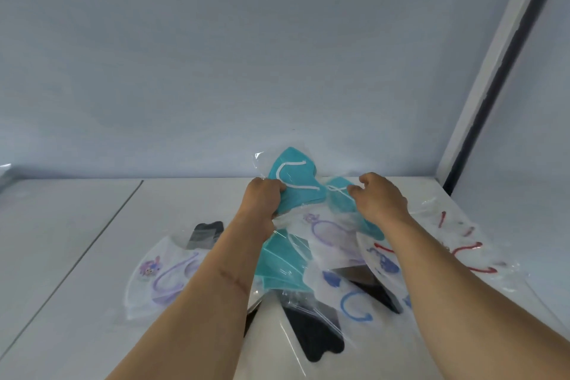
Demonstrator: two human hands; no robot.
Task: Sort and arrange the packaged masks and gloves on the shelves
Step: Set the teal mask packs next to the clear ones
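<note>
Both hands are stretched forward over a heap of packaged masks on a white shelf [92,256]. By the left hand [263,196] a teal mask [296,182] in clear wrap is gripped at its left edge, the fingers curled round it, and the pack is held tilted up off the heap, close to the pale back wall [277,55]. The right hand [377,197] is seen from the back, its fingers bent over a second teal mask [342,203] just beside the first; whether that pack is pinched or only touched cannot be told.

Below the hands a third teal mask [282,262] is laid between the forearms, partly covered by a white mask with a purple loop [327,234]. A black mask [314,336] is seen nearest the camera, and another black mask [205,233] is placed well to the left, half hidden under a white mask with a purple figure [160,274]. A white mask with a blue loop [348,296] is laid right of the centre, overlapped by a black pack [376,290]. At the far right, white masks with red loops [462,253] are spread in crinkled wrap. A seam [77,259] is run across the shelf on the left, and a white post [493,71] is stood at the right edge.
</note>
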